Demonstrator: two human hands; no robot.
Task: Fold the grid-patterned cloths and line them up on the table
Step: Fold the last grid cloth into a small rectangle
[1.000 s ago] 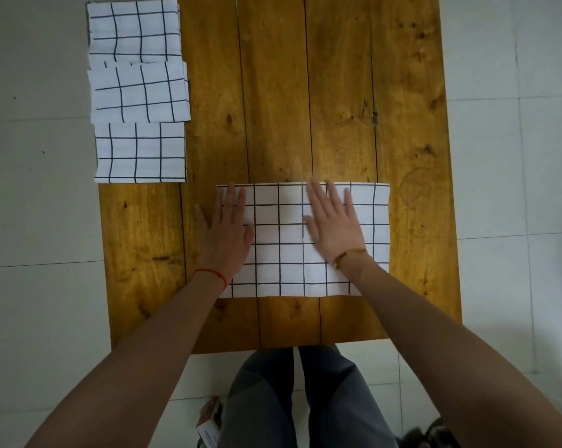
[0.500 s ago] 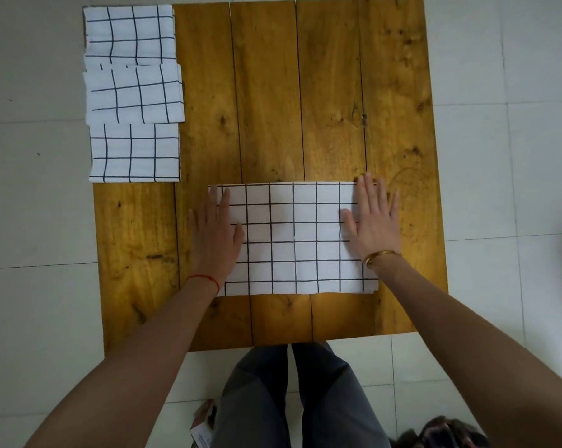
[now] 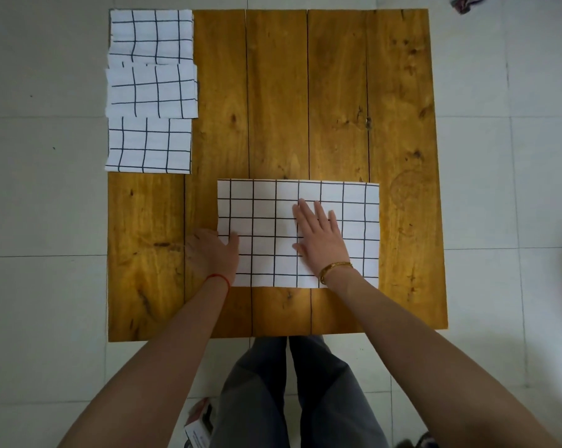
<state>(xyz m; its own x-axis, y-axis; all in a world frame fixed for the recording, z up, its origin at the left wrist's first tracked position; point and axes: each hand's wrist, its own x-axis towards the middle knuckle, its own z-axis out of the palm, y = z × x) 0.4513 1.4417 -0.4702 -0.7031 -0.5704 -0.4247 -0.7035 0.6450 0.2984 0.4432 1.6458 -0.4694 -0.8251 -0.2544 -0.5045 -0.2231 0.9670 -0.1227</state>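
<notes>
A half-folded white cloth with black grid lines [image 3: 263, 208] lies flat on the near middle of the wooden table [image 3: 338, 92]. My left hand [image 3: 213, 252] is at the cloth's left edge, thumb on top and fingers tucked at the edge, pinching it. My right hand [image 3: 321, 240] presses flat on the cloth's middle, fingers apart. Three folded grid cloths form a column along the table's far left edge: the far one [image 3: 150, 35], the middle one [image 3: 152, 90] and the near one [image 3: 148, 145].
Bare wood shows to the right of the cloth column and in front of it. White floor tiles surround the table. My grey-trousered legs [image 3: 292, 399] are below the near edge, with a small box [image 3: 199, 421] on the floor beside them.
My right hand slid from the cloth's right edge to its middle. My left hand moved off the cloth's left part to its left edge and took hold there.
</notes>
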